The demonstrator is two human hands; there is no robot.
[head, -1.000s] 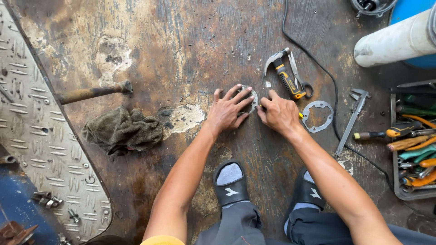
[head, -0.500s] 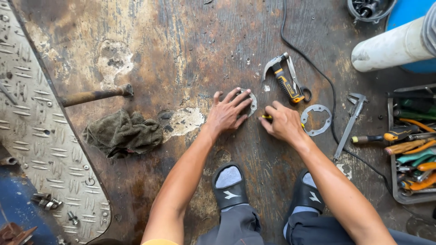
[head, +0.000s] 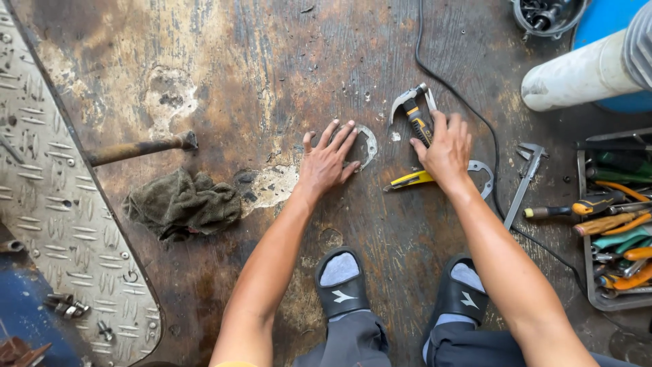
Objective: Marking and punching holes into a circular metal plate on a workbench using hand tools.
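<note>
My left hand (head: pixel 329 160) lies flat with spread fingers on a thin grey ring-shaped gasket (head: pixel 367 141) on the stained floor. My right hand (head: pixel 445 151) reaches over the black-and-yellow handles of a pair of pliers (head: pixel 413 113); whether its fingers grip them is unclear. A yellow-handled utility knife (head: pixel 409 180) lies just under the right hand's wrist side. A second metal ring gasket (head: pixel 483 172) shows at the right of that hand.
A dirty rag (head: pixel 182 202) and a rusty rod (head: pixel 139 149) lie at left beside a checker plate (head: pixel 47 204). A black cable (head: pixel 445 81), a caliper (head: pixel 526 178), a tool tray (head: pixel 614 224) and a white cylinder (head: pixel 584 71) are at right. My sandalled feet (head: pixel 343 285) are below.
My right hand has moved away from the left one, up and right onto the pliers. The yellow knife now lies uncovered on the floor. The left hand stays on the gasket.
</note>
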